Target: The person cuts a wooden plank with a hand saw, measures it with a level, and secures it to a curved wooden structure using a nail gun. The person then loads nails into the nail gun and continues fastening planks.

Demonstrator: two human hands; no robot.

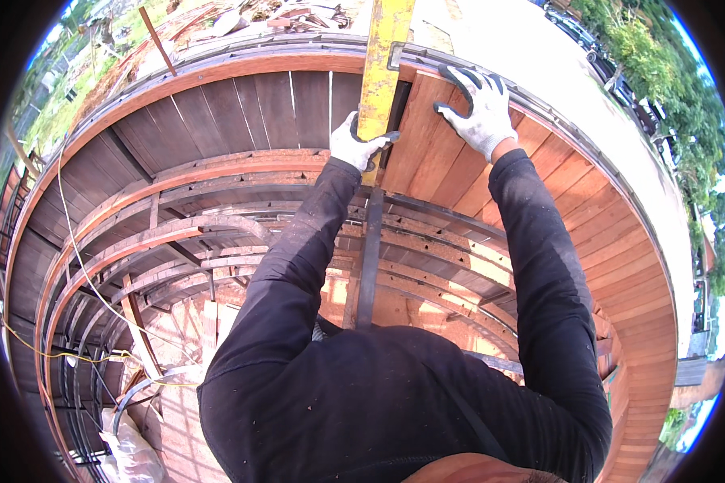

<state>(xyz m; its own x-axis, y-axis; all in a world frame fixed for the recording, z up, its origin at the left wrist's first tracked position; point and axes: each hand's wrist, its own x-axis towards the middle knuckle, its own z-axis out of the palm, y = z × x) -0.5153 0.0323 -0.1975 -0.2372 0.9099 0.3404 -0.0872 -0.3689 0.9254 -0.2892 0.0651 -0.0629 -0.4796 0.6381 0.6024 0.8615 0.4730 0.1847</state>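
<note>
A long yellow spirit level (381, 76), scuffed and worn, stands upright against the curved wall and reaches above its rim. My left hand (354, 145), in a white and grey work glove, is closed around the level's lower part, with the thumb pointing right. My gloved right hand (483, 113) is spread, thumb apart from the fingers, over the top of the reddish wooden boards (427, 145). Its fingertips reach the curved rim. A dark gap shows between the level and the nearest reddish board.
Dark upright boards (217, 117) line the wall to the left, with light slits between some. Curved wooden ribs (193, 173) and a dark metal post (369, 258) stand below. A thin cable (97, 282) hangs at left, above a plastic sack (129, 447). Scrap wood (298, 16) lies outside.
</note>
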